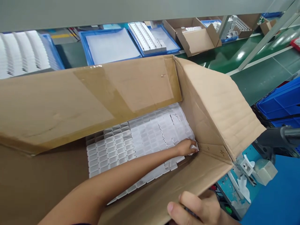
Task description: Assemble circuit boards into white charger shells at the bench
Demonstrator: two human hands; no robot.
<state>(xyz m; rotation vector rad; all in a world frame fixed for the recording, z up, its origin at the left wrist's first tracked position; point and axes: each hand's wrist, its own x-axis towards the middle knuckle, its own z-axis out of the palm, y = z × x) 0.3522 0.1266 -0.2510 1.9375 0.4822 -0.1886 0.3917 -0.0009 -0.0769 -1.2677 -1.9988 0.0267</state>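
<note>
A large open cardboard box (pixel 131 84) fills the middle of the head view. Inside lie rows of small white rectangular pieces (pixel 112 153). Over the right part of these rows is a thin, see-through white sheet (pixel 150 134). My left hand (pixel 187 147) reaches deep into the box, its fingers closed on the sheet's corner by the right wall. At the bottom, my right hand (pixel 199 207) is wrapped over the near edge of the box. A dark sliver shows between its fingers, too small to make out.
Behind the box, blue trays (pixel 112 45) stand on a green conveyor (pixel 234 53), one holding white strips (pixel 146 36). A smaller open carton (pixel 197 37) is beside them. At right are a blue crate (pixel 281 100), a dark arm-like fixture (pixel 272 139) and a cluttered teal bench (pixel 234 187).
</note>
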